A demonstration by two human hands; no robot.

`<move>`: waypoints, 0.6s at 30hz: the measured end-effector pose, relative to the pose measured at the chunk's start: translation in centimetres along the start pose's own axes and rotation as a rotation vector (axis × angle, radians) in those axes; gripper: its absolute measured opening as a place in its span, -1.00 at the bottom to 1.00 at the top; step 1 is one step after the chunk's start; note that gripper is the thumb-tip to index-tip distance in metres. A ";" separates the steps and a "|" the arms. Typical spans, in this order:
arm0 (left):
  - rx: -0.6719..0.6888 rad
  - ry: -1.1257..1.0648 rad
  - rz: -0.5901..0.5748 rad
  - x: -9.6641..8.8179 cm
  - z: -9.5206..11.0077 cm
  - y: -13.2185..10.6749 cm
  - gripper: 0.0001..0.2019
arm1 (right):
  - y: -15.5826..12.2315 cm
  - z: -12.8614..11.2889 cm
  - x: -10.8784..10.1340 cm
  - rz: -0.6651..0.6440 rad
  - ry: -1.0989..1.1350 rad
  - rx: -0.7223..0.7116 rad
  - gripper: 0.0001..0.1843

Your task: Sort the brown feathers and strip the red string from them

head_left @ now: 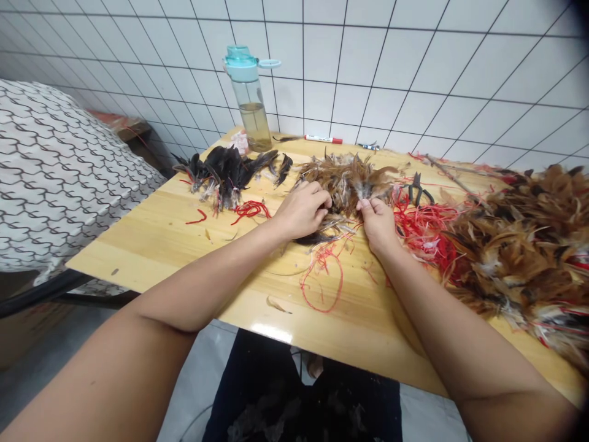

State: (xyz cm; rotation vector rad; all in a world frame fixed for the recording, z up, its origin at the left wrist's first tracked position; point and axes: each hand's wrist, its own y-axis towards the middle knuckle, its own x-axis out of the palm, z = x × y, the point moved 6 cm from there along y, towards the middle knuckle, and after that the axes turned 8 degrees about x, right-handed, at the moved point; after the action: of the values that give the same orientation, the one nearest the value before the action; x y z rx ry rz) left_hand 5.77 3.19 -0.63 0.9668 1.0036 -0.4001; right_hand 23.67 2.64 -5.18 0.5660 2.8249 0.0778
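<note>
My right hand (379,226) pinches the pale quill ends of some brown feathers (367,178) between thumb and forefinger. They fan out upward, over a pile of brown feathers (327,175) in the middle of the wooden table (257,279). At the left side of this pile is my left hand (304,209), closed with its fingers curled inward. Its fingertips are partly hidden, so what they hold cannot be made out. Beneath the wrists and between the hands, a loop of thin red string (341,288) and loose dark feathers (317,238) lie on the wood.
Black feathers (225,172) and red cord (251,210) lie left. A water bottle (253,110) and red marker (323,139) stand and lie near the tiled wall. Pliers (418,190), tangled red string (426,230) and a large heap of brown feathers (519,239) occupy the right.
</note>
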 end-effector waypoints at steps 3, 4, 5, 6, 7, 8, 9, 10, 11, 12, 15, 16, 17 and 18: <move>0.072 0.021 0.031 0.2 0.6 -0.1 -0.80 | 0.0 0.0 -0.1 0.002 -0.032 -0.015 -0.73; 0.097 0.029 0.023 0.5 0.8 -0.1 -0.78 | 0.0 -0.1 0.0 -0.002 -0.046 -0.023 -0.73; 0.120 0.036 0.010 1.0 1.0 -0.1 -0.77 | -0.1 -0.1 0.0 -0.008 -0.061 -0.032 -0.73; 0.139 0.042 -0.007 1.5 1.2 -0.1 -0.75 | -0.1 -0.1 0.1 -0.014 -0.076 -0.041 -0.73; 0.151 0.047 -0.024 2.0 1.4 0.0 -0.74 | -0.2 -0.2 0.2 -0.019 -0.091 -0.050 -0.74; 0.156 0.051 -0.038 2.4 1.5 0.0 -0.74 | -0.3 -0.2 0.3 -0.021 -0.105 -0.060 -0.74; 0.157 0.055 -0.050 2.7 1.5 0.1 -0.76 | -0.3 -0.2 0.3 -0.022 -0.119 -0.073 -0.74; 0.158 0.058 -0.054 2.9 1.6 0.2 -0.78 | -0.4 -0.3 0.3 -0.020 -0.132 -0.085 -0.75; 0.159 0.059 -0.049 2.9 1.6 0.3 -0.78 | -0.4 -0.3 0.3 -0.016 -0.147 -0.096 -0.75; 0.161 0.057 -0.034 2.7 1.5 0.3 -0.77 | -0.4 -0.3 0.3 -0.013 -0.163 -0.106 -0.75; 0.157 0.040 0.053 1.5 1.2 0.4 -0.75 | -0.3 -0.3 0.4 -0.014 -0.208 -0.126 -0.74; 0.151 0.033 0.085 1.1 0.9 0.3 -0.76 | -0.3 -0.3 0.4 -0.020 -0.219 -0.132 -0.74; 0.144 0.028 0.114 0.7 0.7 0.3 -0.76 | -0.3 -0.4 0.5 -0.028 -0.228 -0.138 -0.74; 0.137 0.025 0.139 0.4 0.5 0.2 -0.77 | -0.4 -0.4 0.5 -0.037 -0.235 -0.142 -0.74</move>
State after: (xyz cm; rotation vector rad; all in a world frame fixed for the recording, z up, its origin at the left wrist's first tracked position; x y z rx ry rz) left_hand 6.41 2.90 -0.76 1.1608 0.9338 -0.3451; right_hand 22.95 2.51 -4.99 0.4580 2.5760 0.1901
